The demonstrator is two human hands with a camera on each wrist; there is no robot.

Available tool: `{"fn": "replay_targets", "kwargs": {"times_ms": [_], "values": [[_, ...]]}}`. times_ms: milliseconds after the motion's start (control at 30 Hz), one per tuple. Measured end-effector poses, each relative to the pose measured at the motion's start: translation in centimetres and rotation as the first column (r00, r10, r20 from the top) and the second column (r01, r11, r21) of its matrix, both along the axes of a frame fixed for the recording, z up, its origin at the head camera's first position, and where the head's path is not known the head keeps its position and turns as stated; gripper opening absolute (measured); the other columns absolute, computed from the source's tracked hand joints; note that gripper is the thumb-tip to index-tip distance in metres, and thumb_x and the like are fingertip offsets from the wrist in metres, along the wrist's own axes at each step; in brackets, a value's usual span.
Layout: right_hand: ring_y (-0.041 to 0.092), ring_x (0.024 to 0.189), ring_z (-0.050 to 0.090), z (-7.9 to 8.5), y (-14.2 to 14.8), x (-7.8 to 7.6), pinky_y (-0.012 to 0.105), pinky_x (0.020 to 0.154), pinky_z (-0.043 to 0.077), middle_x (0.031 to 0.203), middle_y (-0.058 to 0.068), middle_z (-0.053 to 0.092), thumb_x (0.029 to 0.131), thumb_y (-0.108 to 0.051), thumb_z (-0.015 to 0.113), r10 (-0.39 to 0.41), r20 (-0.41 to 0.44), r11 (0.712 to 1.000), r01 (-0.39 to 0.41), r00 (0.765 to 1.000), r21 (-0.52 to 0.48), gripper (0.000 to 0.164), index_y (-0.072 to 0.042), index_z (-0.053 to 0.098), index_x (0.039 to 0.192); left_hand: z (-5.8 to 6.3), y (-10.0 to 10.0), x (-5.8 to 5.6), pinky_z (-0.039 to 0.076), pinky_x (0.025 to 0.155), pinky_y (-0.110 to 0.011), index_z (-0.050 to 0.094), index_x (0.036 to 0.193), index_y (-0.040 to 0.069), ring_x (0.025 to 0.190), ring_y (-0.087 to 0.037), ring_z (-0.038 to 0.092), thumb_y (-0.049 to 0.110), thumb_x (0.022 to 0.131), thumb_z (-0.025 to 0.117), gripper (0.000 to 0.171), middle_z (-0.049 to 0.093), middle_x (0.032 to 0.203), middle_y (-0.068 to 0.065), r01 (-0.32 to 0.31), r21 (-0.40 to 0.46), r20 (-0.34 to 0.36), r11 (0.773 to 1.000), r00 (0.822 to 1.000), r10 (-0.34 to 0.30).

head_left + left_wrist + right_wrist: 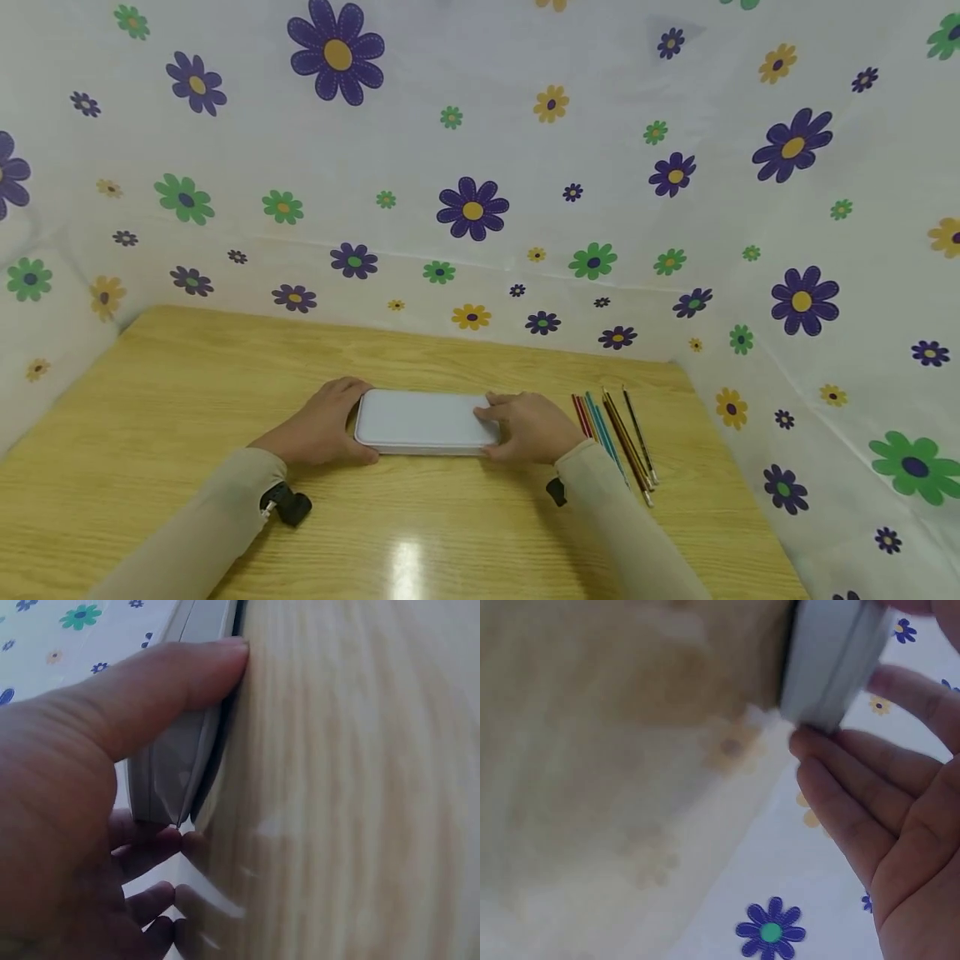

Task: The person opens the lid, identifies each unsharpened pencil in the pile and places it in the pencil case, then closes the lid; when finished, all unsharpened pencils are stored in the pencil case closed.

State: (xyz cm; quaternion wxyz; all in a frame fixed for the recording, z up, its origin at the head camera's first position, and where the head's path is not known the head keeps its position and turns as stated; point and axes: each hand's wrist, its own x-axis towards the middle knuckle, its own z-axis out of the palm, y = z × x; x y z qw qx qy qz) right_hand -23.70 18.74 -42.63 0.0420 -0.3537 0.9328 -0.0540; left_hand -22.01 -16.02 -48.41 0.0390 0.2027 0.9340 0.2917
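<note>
A flat white pencil case point(423, 421) with rounded corners lies lengthwise on the wooden table, lid side up. My left hand point(322, 421) grips its left end, thumb along the near side and fingers round the far side. In the left wrist view the thumb presses the side of the case point(176, 772), close over the tabletop. At the other end my right hand point(536, 425) holds the case, thumb at the near edge and a finger over the top. The right wrist view shows fingertips at the corner of the case point(829, 667). Its inside is hidden.
Right of the right hand lie several pencils in loose groups: red pencils point(582, 417), blue pencils point(603, 429), striped pencils point(628, 446) and a dark pencil point(637, 433). Flower-printed white cloth point(510, 150) stands round the table's back and sides. Light glares on the table point(450, 533) in front.
</note>
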Motion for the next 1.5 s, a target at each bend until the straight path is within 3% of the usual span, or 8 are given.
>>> {"fn": "replay_targets", "kwargs": {"times_ms": [100, 200, 500, 1167, 1267, 1333, 1433, 1500], "values": [[0.019, 0.094, 0.073, -0.2, -0.2, 0.2, 0.028, 0.082, 0.056, 0.144, 0.013, 0.061, 0.085, -0.043, 0.082, -0.013, 0.004, 1.0, 0.013, 1.0, -0.018, 0.056, -0.016, 0.071, 0.133, 0.0, -0.2, -0.1, 0.032, 0.115, -0.065, 0.045, 0.147, -0.001, 0.141, -0.049, 0.036, 0.056, 0.072, 0.09, 0.105, 0.045, 0.149, -0.023, -0.001, 0.009, 0.019, 1.0, 1.0, 0.001], [0.029, 0.128, 0.063, -0.3, -0.5, 0.4, 0.039, 0.104, 0.054, 0.147, 0.013, 0.06, 0.086, -0.043, 0.082, -0.041, 0.008, 0.999, 0.041, 0.999, -0.021, 0.056, -0.017, 0.071, 0.134, -0.1, -0.5, -0.1, 0.03, 0.116, -0.067, 0.041, 0.15, -0.001, 0.142, -0.049, 0.034, 0.057, 0.073, 0.089, 0.108, 0.042, 0.151, -0.025, -0.005, 0.019, 0.032, 1.0, 0.999, 0.005], [0.032, 0.138, 0.053, -0.9, -1.1, 0.5, 0.045, 0.111, 0.049, 0.154, 0.012, 0.051, 0.085, -0.042, 0.085, -0.091, 0.062, 0.991, 0.097, 0.994, -0.094, 0.054, -0.016, 0.07, 0.13, 0.0, -0.5, -0.2, 0.031, 0.114, -0.069, 0.041, 0.151, -0.005, 0.141, -0.052, 0.034, 0.061, 0.073, 0.088, 0.113, 0.038, 0.153, -0.028, 0.007, 0.029, 0.003, 1.0, 1.0, -0.007], [0.025, 0.131, 0.062, 0.2, -1.1, -0.3, 0.039, 0.109, 0.05, 0.144, 0.008, 0.062, 0.083, -0.052, 0.082, -0.008, 0.034, 1.0, 0.008, 0.999, 0.005, 0.056, -0.014, 0.077, 0.123, -0.4, 0.2, 0.3, 0.03, 0.115, -0.068, 0.046, 0.15, -0.005, 0.142, -0.049, 0.036, 0.067, 0.069, 0.087, 0.116, 0.043, 0.152, -0.023, -0.023, 0.019, -0.033, 1.0, 0.999, 0.023], [0.02, 0.108, 0.072, -0.1, -0.5, -0.8, 0.034, 0.09, 0.06, 0.126, 0.006, 0.074, 0.085, -0.041, 0.081, -0.009, 0.049, 0.993, 0.015, 0.999, -0.12, 0.04, -0.013, 0.079, 0.113, -0.3, 0.1, 0.1, 0.031, 0.114, -0.069, 0.047, 0.15, -0.002, 0.141, -0.049, 0.036, 0.065, 0.068, 0.089, 0.114, 0.045, 0.151, -0.022, -0.028, 0.031, -0.037, 0.999, 0.999, 0.029], [0.013, 0.088, 0.071, -0.6, 0.3, -1.4, 0.029, 0.076, 0.06, 0.107, 0.002, 0.078, 0.086, -0.033, 0.079, -0.029, 0.118, 0.968, 0.057, 0.993, -0.243, 0.027, -0.014, 0.08, 0.105, -0.4, 0.0, 0.0, 0.032, 0.113, -0.069, 0.055, 0.143, 0.003, 0.139, -0.049, 0.039, 0.059, 0.07, 0.09, 0.098, 0.049, 0.147, -0.021, -0.02, 0.041, -0.062, 0.999, 0.998, 0.023], [0.008, 0.079, 0.067, -1.7, 1.7, -1.8, 0.03, 0.074, 0.058, 0.095, -0.003, 0.078, 0.089, -0.025, 0.077, -0.04, 0.262, 0.9, 0.149, 0.964, -0.41, 0.017, -0.014, 0.08, 0.102, -0.5, 0.0, -0.1, 0.032, 0.11, -0.072, 0.064, 0.12, 0.012, 0.137, -0.051, 0.041, 0.048, 0.075, 0.09, 0.063, 0.052, 0.144, -0.021, -0.004, 0.063, -0.086, 0.998, 0.996, 0.009], [0.006, 0.085, 0.067, -2.2, 2.2, -1.7, 0.034, 0.085, 0.059, 0.104, -0.002, 0.078, 0.093, -0.025, 0.076, -0.041, 0.322, 0.888, 0.182, 0.946, -0.423, 0.022, -0.012, 0.079, 0.11, -0.4, 0.0, -0.2, 0.03, 0.11, -0.074, 0.063, 0.112, 0.015, 0.137, -0.052, 0.041, 0.044, 0.077, 0.09, 0.053, 0.052, 0.144, -0.022, 0.013, 0.061, -0.092, 0.998, 0.996, -0.007]]}}
